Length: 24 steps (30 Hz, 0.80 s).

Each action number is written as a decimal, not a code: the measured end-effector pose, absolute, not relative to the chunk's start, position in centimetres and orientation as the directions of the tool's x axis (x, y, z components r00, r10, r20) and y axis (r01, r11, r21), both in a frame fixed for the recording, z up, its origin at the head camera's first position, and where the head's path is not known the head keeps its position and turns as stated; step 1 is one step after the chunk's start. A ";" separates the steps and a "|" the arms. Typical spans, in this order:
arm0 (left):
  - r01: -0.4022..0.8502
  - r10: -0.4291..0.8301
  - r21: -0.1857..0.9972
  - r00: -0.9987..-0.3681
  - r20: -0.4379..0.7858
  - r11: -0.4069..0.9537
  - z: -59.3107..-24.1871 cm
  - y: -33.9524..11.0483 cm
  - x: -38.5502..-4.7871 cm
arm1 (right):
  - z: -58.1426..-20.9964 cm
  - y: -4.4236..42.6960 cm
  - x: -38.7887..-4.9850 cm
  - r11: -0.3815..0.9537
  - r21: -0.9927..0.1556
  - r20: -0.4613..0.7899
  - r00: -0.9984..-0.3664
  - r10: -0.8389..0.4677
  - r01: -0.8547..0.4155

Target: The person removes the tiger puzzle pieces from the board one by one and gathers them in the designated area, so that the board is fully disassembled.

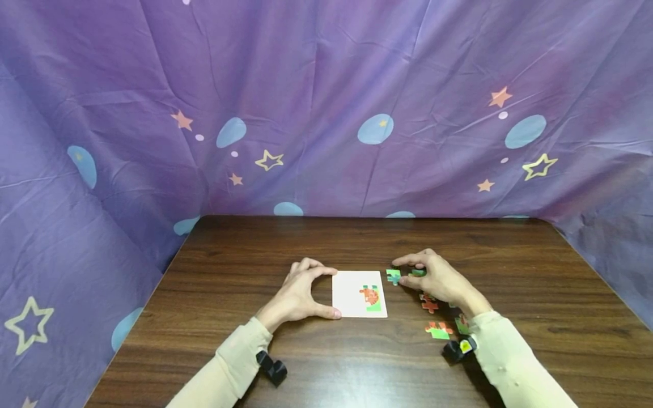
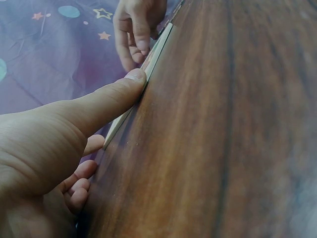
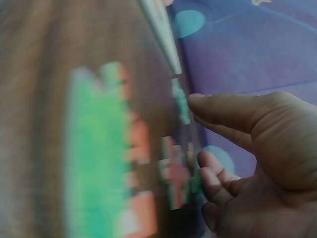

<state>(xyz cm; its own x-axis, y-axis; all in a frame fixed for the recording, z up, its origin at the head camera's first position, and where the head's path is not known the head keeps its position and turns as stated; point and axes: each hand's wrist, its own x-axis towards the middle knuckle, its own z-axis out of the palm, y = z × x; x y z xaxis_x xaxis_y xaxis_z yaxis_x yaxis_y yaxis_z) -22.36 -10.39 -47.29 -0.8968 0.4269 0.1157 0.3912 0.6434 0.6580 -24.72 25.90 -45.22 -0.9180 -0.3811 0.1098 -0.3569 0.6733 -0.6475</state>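
Observation:
A white square puzzle board (image 1: 349, 294) lies flat on the table. My left hand (image 1: 293, 297) holds it at the left side, index finger at the far corner and thumb at the near one. In the left wrist view the thumb (image 2: 116, 96) rests on the board's edge. Joined red and green pieces (image 1: 371, 297) sit on the board's right part. Just right of the board lies a green and blue puzzle piece (image 1: 393, 276). My right hand (image 1: 441, 277) is over it, index finger and thumb apart around it; whether the thumb touches it I cannot tell.
Loose pieces lie under and near the right hand: a red piece (image 1: 429, 304), a red and green piece (image 1: 439, 330), and another green piece (image 1: 462, 324) by the sleeve. A purple patterned cloth (image 1: 326, 113) hangs behind the wooden table (image 1: 245, 243).

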 end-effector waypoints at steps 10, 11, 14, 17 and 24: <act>0.390 0.428 0.660 -0.896 0.114 0.642 -47.6 -10.5 -22.2 | -42.9 25.1 -24.7 0.608 -0.679 0.202 -0.901 -0.385 -0.412; 0.391 0.430 0.661 -0.896 0.114 0.641 -47.6 -10.5 -22.2 | -42.6 24.9 -24.7 0.606 -0.678 0.207 -0.899 -0.385 -0.415; 0.390 0.427 0.663 -0.897 0.115 0.639 -47.6 -10.5 -22.2 | -41.6 24.2 -24.4 0.596 -0.698 0.195 -0.907 -0.375 -0.396; 0.387 0.425 0.666 -0.898 0.114 0.638 -47.5 -10.5 -22.2 | -40.8 23.3 -24.0 0.567 -0.735 0.176 -0.912 -0.371 -0.372; 0.396 0.429 0.657 -0.895 0.120 0.642 -47.4 -10.4 -22.3 | -41.4 21.1 -23.6 0.520 -0.760 0.173 -0.893 -0.415 -0.389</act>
<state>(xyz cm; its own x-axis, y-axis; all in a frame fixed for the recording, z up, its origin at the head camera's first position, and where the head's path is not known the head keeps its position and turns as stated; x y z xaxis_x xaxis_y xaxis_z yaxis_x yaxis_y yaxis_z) -22.35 -10.37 -47.36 -0.8953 0.4289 0.1205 0.3958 0.6416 0.6571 -23.58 21.14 -41.39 -0.8931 -0.4153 0.1726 -0.3889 0.5202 -0.7604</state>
